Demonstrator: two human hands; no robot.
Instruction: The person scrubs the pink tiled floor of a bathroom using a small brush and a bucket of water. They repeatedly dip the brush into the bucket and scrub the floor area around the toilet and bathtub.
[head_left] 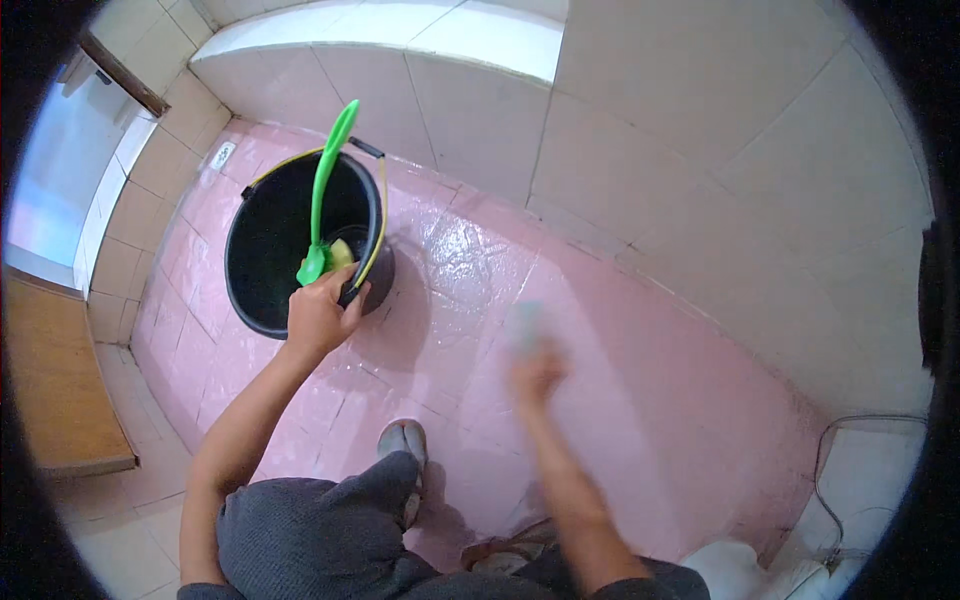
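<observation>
My left hand (325, 312) is closed over the near right rim of a black bucket (262, 310), which stands slightly tilted on the pink floor. A bright green long-handled brush (322, 190) leans inside, its handle rising past the far rim. Beside the brush, near my fingers, is a yellowish piece (342, 252) whose kind I cannot tell. To the right, over the floor, my right hand (538, 372) is smeared by motion. It appears closed on a pale green thing (523, 325), too blurred to name.
Wet pink tiles (455, 265) glisten right of the bucket. A low tiled ledge (370, 95) runs behind it, and a tiled wall (720, 180) bounds the right. A floor drain (223, 155) lies far left. A wooden panel (65, 375) stands left. My shod foot (403, 438) is below the bucket.
</observation>
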